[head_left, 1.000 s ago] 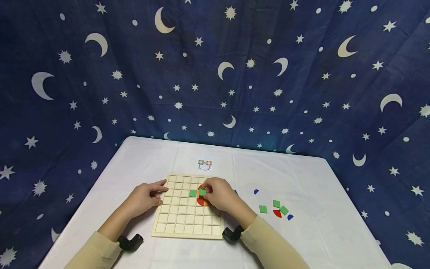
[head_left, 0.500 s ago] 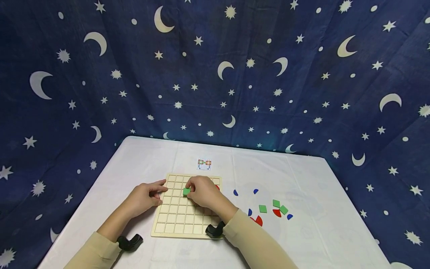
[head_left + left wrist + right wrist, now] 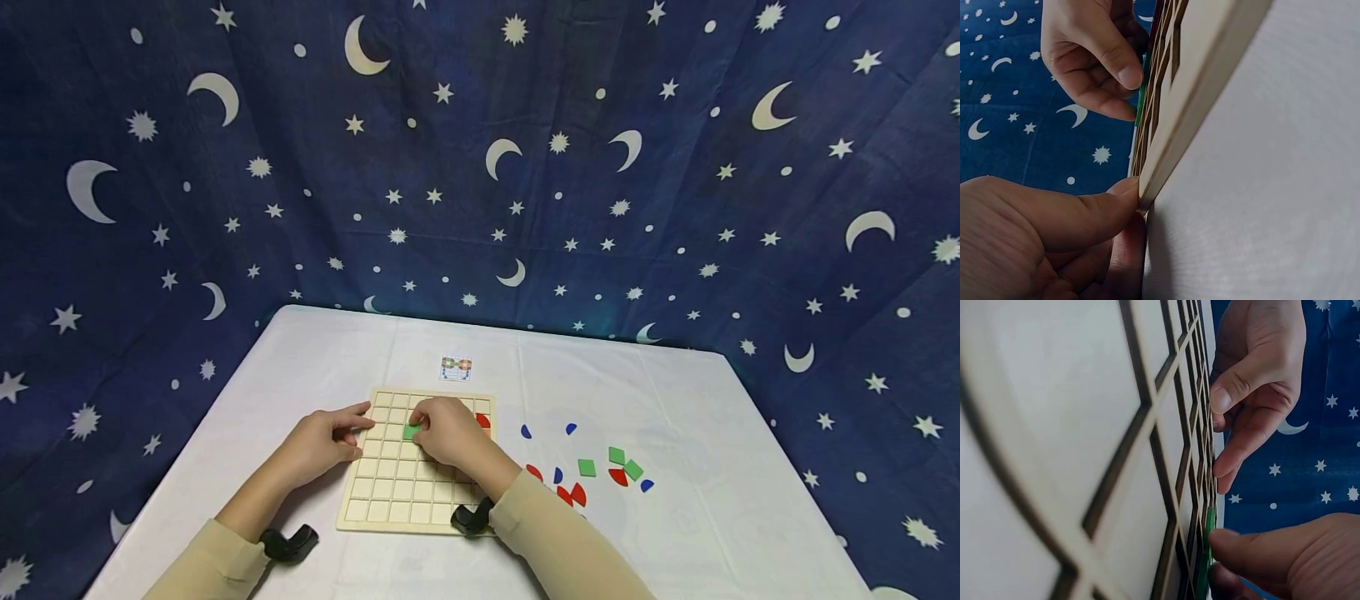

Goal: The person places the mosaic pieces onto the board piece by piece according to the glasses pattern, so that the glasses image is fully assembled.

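A square-celled wooden board [image 3: 378,487] lies on the table, its grid facing up. My right hand [image 3: 450,432] is over its upper middle and pinches a green square tile [image 3: 410,432] between thumb and fingers, low against the cells. In the right wrist view the tile [image 3: 1207,550] stands edge-on beside the thumb. My left hand [image 3: 322,439] rests its fingertips on the board's left edge; its thumb [image 3: 1094,215] touches the rim in the left wrist view. A red piece [image 3: 483,419] sits on the board at the right. Other board pieces are hidden beneath my right hand.
Right of the board lie loose pieces: several blue half-rounds [image 3: 572,429], several red wedges [image 3: 577,494] and several green squares [image 3: 587,467]. A small pattern card [image 3: 456,367] lies behind the board. A dark-blue curtain [image 3: 420,125] with moons and stars hangs behind the table [image 3: 675,533].
My right hand has carried the green tile leftward over the board and lowered it slightly. Its arm now uncovers loose red and blue pieces at the right. The left hand stays at the edge.
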Demonstrator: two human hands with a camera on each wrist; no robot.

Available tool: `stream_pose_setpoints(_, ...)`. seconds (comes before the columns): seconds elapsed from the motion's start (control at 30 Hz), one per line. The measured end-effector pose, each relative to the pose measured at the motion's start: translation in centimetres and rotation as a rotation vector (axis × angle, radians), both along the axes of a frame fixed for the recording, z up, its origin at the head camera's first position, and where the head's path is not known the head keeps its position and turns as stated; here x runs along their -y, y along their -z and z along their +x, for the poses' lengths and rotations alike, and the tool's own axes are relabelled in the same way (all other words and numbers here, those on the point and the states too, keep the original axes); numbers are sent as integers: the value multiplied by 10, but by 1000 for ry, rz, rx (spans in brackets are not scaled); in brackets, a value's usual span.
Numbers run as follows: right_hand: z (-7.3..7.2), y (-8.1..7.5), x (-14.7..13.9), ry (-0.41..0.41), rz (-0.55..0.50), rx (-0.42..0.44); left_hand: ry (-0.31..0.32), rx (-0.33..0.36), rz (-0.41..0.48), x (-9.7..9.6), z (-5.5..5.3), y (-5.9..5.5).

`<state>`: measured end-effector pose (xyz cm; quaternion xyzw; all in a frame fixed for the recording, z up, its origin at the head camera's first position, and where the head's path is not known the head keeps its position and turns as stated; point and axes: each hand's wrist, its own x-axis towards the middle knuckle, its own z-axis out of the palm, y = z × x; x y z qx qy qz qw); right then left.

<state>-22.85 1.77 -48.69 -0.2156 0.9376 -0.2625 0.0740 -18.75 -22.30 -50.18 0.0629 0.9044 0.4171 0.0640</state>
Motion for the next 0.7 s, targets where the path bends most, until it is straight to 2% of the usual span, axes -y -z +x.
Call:
stream_pose_setpoints(0.3,5,-2,-9,9,-24,13,-6,1,-3,-1,-1,3)
stream_pose_setpoints(0.5,9,-3,-31,23,-73,-8,-11,0,-2,-2,-3,4)
stream_pose_setpoints(0.7,12,-2,-57,73,-83,-13,-13,-7,-4,0,-3,5)
